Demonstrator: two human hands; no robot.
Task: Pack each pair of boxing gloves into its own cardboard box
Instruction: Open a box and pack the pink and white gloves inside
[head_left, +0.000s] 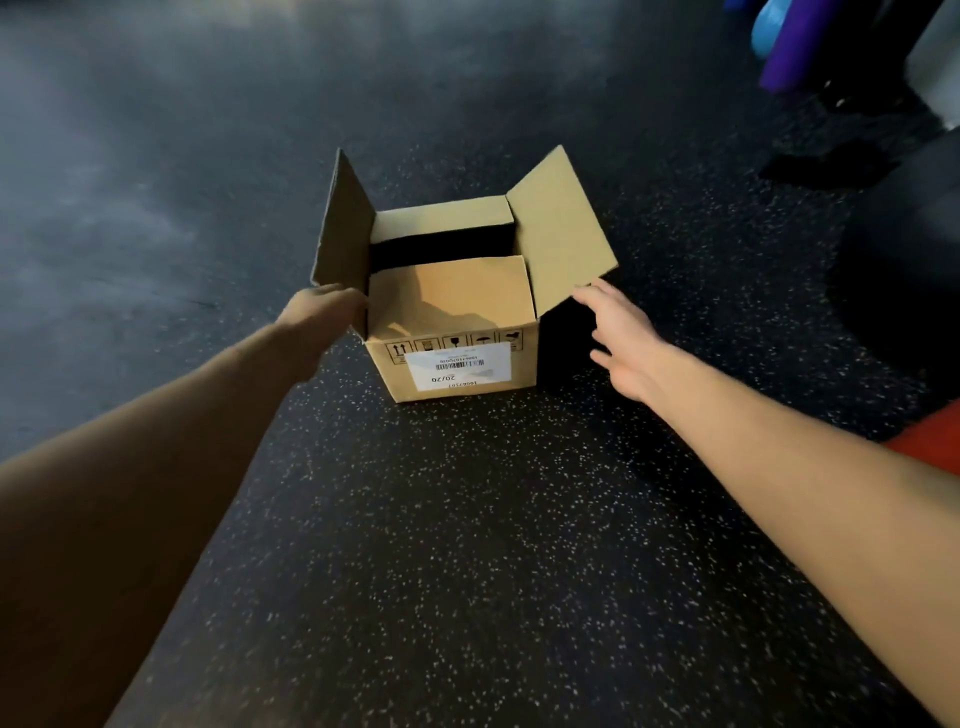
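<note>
A brown cardboard box (457, 364) with a white label stands on the dark speckled floor in the middle of the view. Its near and far inner flaps are folded down, leaving a dark gap between them; whatever lies inside is hidden. The left flap (343, 228) stands upright and the right flap (561, 234) leans outward. My left hand (322, 312) reaches to the base of the left flap and touches it. My right hand (618, 338) hovers with fingers spread just under the lower corner of the right flap. No gloves are visible.
Something red (930, 441) shows at the right edge beside my right forearm. Purple and blue gym items (784, 47) and dark shapes stand at the far right. Speckled rubber floor (467, 545) stretches around the box.
</note>
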